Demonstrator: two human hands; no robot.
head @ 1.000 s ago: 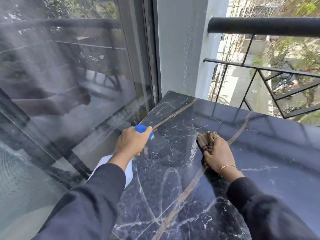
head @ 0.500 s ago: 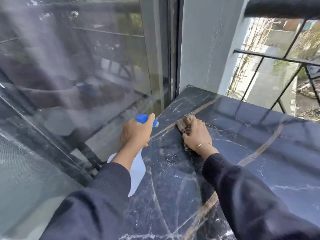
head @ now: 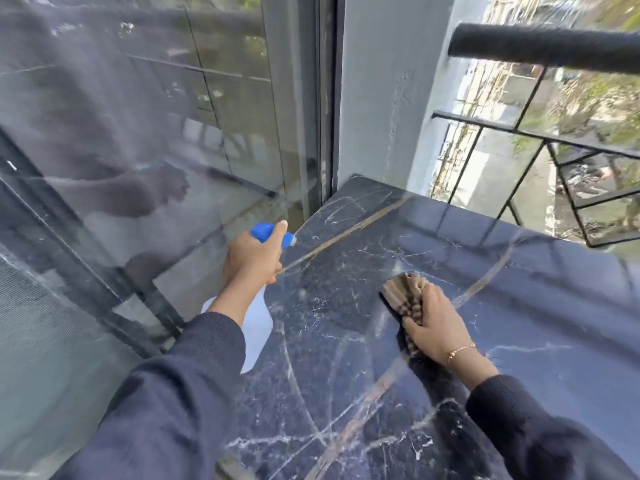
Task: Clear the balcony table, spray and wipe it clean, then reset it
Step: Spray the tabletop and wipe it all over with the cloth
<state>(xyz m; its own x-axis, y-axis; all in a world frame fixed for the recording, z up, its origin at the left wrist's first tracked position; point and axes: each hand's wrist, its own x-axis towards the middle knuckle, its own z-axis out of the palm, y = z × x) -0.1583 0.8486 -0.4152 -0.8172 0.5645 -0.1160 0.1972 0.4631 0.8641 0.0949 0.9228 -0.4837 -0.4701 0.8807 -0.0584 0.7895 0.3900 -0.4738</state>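
right hand (head: 437, 322): grip curled over bunched striped cloth (head: 408, 299), pressing it on dark marble surface (head: 346, 375), cloth bulging out at hand's 11 o'clock | left hand (head: 252, 258): grip wrapped round spray bottle (head: 257, 327), blue nozzle (head: 269, 231) at 1 o'clock, white body at 6 | far: railing (head: 543, 51) at 1 o'clock

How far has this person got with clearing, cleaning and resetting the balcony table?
Done: clearing, since the table shows only bare dark marble. In hand: cleaning. The left hand grips the spray bottle over the table's left edge, and the right hand presses a cloth onto the top. Left: resetting, as nothing stands on it.
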